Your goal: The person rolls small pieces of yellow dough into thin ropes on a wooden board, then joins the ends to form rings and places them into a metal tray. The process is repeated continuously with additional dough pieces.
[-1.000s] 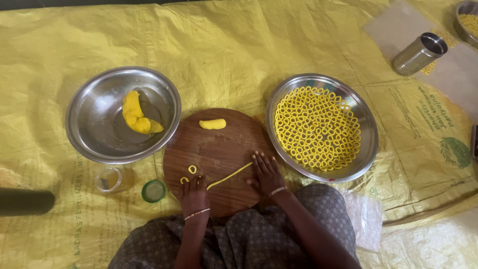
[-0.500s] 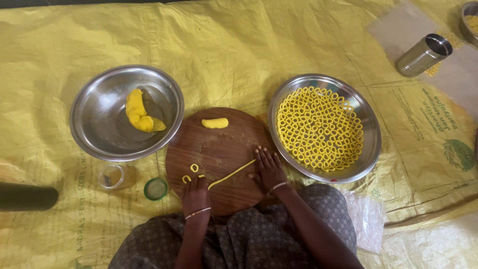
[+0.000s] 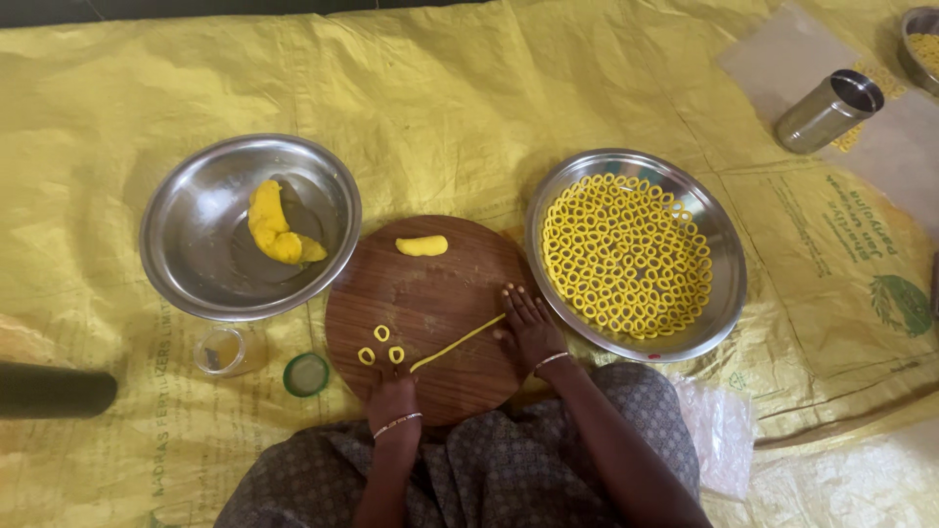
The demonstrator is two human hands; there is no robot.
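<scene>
A round wooden board (image 3: 430, 293) lies in front of me on a yellow sheet. My left hand (image 3: 393, 393) rests on its near edge at one end of a thin yellow dough rope (image 3: 458, 342). My right hand (image 3: 528, 323) lies flat with fingers spread, pressing on the rope's other end. Three small dough rings (image 3: 381, 347) sit just beyond my left hand. A short lump of dough (image 3: 422, 245) lies at the far side of the board.
A steel bowl (image 3: 186, 284) at the left holds a larger piece of yellow dough (image 3: 269, 223). A steel plate (image 3: 729, 284) at the right is filled with several dough rings (image 3: 626, 254). A small jar (image 3: 227, 350) and green lid (image 3: 306, 374) lie left of the board. A steel tumbler (image 3: 829, 110) lies at the far right.
A third small ring now lies with the others beside my left hand. Both hands stay on the rope, which looks slightly longer.
</scene>
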